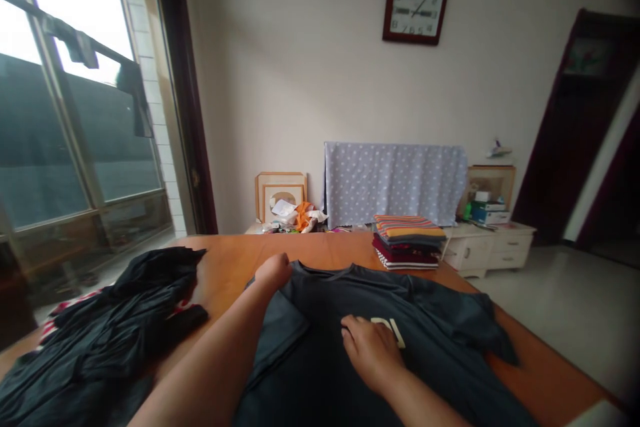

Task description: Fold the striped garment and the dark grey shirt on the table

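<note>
A dark T-shirt (325, 347) lies spread on the wooden table before me, neckline away from me, with pale lettering on its chest. Its left sleeve is folded inward over the body; the right one stretches out to the side. At the far left shoulder, my left hand (274, 271) is closed on the shirt's fabric, its fingertips turned out of sight. My right hand (371, 350) rests on the chest beside the lettering, fingers slightly bent and lying on the cloth.
Left of the shirt is a loose heap of dark clothes (120, 320) with some red-and-white striped cloth. A stack of folded clothes (407, 243) stands at the table's (225, 253) far right edge. Beyond are a polka-dot cloth cover (395, 183) and a white cabinet (493, 250).
</note>
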The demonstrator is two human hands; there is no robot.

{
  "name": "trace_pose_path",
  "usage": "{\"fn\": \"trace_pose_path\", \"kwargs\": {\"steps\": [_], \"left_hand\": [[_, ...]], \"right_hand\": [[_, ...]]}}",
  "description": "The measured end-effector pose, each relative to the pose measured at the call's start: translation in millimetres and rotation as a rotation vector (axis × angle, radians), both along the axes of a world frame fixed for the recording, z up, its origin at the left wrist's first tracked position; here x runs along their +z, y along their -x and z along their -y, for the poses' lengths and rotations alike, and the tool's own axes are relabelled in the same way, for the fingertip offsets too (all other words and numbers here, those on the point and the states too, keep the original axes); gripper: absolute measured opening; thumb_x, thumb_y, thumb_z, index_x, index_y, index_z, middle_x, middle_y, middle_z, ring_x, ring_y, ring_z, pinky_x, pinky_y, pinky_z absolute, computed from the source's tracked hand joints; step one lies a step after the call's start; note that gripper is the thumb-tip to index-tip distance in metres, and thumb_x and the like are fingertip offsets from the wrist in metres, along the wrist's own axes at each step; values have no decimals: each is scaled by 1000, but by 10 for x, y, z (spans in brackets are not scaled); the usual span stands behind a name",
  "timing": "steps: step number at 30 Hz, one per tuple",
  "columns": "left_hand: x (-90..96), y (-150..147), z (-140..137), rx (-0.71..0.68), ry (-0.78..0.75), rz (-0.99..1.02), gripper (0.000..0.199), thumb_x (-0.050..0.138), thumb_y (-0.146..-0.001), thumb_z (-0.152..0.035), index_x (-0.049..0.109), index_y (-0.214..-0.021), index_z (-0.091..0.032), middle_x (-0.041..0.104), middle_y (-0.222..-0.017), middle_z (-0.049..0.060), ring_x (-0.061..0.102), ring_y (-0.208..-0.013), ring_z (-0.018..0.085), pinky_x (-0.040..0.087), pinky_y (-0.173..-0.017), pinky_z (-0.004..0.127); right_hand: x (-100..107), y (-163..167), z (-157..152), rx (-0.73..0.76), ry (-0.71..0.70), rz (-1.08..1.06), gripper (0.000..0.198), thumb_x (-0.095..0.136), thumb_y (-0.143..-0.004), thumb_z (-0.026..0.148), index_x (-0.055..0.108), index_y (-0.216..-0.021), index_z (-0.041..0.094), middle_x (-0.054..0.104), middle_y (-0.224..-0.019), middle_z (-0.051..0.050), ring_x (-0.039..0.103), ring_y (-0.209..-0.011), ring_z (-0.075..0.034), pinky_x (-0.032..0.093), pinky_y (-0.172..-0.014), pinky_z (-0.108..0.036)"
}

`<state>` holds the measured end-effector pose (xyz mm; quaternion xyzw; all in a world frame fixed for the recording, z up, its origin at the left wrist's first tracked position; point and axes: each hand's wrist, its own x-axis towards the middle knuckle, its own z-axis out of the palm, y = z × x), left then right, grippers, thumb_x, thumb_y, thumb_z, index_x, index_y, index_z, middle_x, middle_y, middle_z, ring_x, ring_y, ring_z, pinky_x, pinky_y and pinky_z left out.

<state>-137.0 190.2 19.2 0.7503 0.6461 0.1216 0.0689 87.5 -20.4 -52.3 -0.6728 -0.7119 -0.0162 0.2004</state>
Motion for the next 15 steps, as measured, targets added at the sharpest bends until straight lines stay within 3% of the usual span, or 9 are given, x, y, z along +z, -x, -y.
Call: {"fn": "trace_pose_path", "kwargs": {"steps": [7,11,15], "left_hand": [[-291,-480,-629,13,39,40,39,65,-80,-36,67,-117,-23,68,-130,14,65,-117,31,51,-89,35],[-427,-523,-839,54,88,57,30,71,-71,-32,71,-98,-18,72,-117,18,67,-111,36,51,-88,40],[-531,-481,-983,88,63,134,23,67,-74,-30,69,-92,-16,75,-103,16,69,-102,33,53,-81,35]], "right_hand": [[-41,-73,-60,15,7,-72,24,44,-98,34,65,-109,35,73,-98,2,66,-85,-19,32,-70,-31],[-45,-94,-80,11,13,-116,22,46,-97,35,65,-108,35,73,-97,4,66,-87,-19,31,-71,-31],[-10,-104,-95,14,34,-141,21,47,-96,35,65,-108,34,73,-96,3,66,-87,-19,31,-71,-31]]}}
